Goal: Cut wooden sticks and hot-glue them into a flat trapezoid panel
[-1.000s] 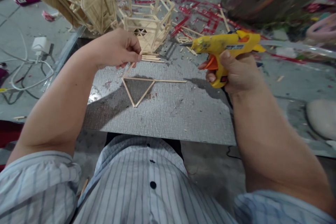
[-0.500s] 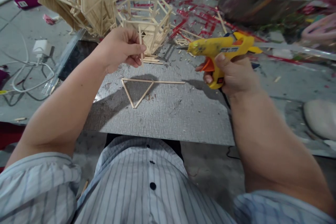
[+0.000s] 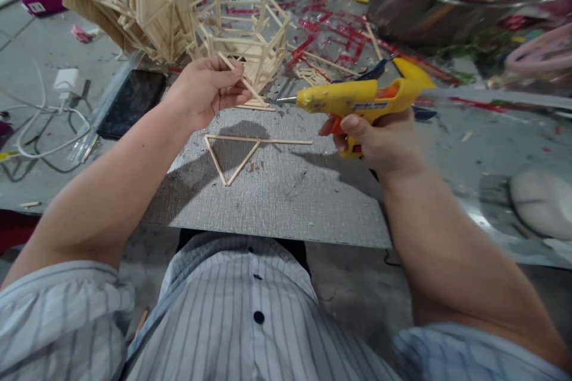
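Illegibly labelled: 1 yellow glue gun (image 3: 337,97).

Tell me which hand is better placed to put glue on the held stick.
The right, it seems: the right hand grips the glue gun, whose nozzle points toward the near end of the stick. The left hand is occupied, pinching that stick.

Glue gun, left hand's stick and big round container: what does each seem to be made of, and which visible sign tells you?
Glue gun: probably hard plastic, smooth yellow with smudges; its thin grey nozzle glints like metal.
Stick: likely bare wood, pale tan and matte.
Container: perhaps metal, given its shiny rim and dark grey wall, though glass is possible.
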{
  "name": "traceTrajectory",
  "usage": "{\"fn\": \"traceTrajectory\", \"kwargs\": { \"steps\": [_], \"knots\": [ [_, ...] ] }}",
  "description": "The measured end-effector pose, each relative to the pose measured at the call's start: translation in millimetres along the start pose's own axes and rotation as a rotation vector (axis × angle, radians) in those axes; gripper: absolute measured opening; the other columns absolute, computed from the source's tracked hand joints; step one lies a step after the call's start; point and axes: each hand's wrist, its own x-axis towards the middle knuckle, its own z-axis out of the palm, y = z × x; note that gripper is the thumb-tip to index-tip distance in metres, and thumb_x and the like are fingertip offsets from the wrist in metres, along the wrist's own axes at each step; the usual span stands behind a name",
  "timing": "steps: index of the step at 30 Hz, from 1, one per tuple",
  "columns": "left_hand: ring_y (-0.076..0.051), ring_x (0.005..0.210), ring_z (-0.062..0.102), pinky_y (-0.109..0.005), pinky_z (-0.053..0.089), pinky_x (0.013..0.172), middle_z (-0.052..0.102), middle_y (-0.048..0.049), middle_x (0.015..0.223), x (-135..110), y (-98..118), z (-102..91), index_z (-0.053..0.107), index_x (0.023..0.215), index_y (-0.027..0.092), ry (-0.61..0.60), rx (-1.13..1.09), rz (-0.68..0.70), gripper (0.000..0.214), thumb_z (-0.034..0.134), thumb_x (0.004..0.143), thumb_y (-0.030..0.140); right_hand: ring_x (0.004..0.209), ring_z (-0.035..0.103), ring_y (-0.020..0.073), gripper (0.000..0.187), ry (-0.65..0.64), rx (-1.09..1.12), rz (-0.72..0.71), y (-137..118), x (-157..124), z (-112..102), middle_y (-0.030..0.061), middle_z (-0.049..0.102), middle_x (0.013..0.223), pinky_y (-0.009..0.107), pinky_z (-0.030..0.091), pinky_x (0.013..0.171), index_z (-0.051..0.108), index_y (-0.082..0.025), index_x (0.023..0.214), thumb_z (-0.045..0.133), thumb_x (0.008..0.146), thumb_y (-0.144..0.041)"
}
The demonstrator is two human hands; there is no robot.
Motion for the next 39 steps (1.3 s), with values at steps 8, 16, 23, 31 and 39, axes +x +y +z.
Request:
{"fn": "traceTrajectory", "kwargs": {
  "steps": [8, 16, 23, 31, 39],
  "knots": [
    [-0.005, 0.053, 0.065, -0.012, 0.056, 0.062, 0.066, 0.0005, 0.063, -2.2, -0.1, 5.3, 0.057, 0.072, 0.013, 0.002, -0.044, -0.014, 0.027, 0.054, 0.099, 0.010, 0.036, 0.045, 0.0070, 0.054, -0.012, -0.054, -0.054, -2.8, -4.3, 3.4, -0.0010, 0.058, 0.048, 0.021, 0.035, 0.033, 0.067, -0.018, 0.064, 0.087, 0.059, -0.067],
    [-0.011, 0.075, 0.075, -0.015, 0.059, 0.068, 0.066, 0.0005, 0.066, 0.0, -1.6, 3.8, 0.062, 0.081, 0.014, 0.025, -0.039, -0.043, 0.019, 0.054, 0.098, 0.012, 0.036, 0.043, 0.0089, 0.047, -0.017, -0.083, -0.061, 1.1, -5.2, 1.9, -0.0029, 0.053, 0.046, 0.023, 0.032, 0.035, 0.069, -0.023, 0.063, 0.087, 0.061, -0.067],
    [-0.011, 0.072, 0.075, -0.014, 0.060, 0.069, 0.068, -0.0002, 0.067, -2.1, -2.4, 3.3, 0.063, 0.082, 0.013, 0.017, -0.031, -0.021, 0.015, 0.061, 0.096, 0.014, 0.036, 0.044, 0.0075, 0.057, -0.009, -0.083, -0.002, -3.2, -4.6, 2.2, 0.0000, 0.055, 0.047, 0.022, 0.032, 0.034, 0.066, -0.017, 0.063, 0.088, 0.055, -0.069],
    [-0.012, 0.075, 0.076, -0.015, 0.061, 0.071, 0.071, -0.0012, 0.071, -2.7, -1.0, 3.9, 0.064, 0.087, 0.014, 0.036, -0.014, -0.042, 0.010, 0.063, 0.096, 0.017, 0.034, 0.044, 0.0072, 0.058, -0.007, -0.093, -0.011, -5.2, -4.8, 4.8, -0.0023, 0.054, 0.045, 0.021, 0.033, 0.033, 0.065, -0.018, 0.061, 0.087, 0.053, -0.071],
    [-0.011, 0.072, 0.074, -0.015, 0.059, 0.068, 0.069, -0.0007, 0.068, -5.1, -0.7, 5.7, 0.063, 0.081, 0.015, 0.025, -0.043, -0.042, 0.013, 0.064, 0.094, 0.015, 0.034, 0.045, 0.0081, 0.054, 0.013, -0.069, 0.004, -4.1, -5.1, 3.1, -0.0011, 0.056, 0.046, 0.022, 0.033, 0.033, 0.067, -0.018, 0.062, 0.090, 0.053, -0.067]
  ]
}}
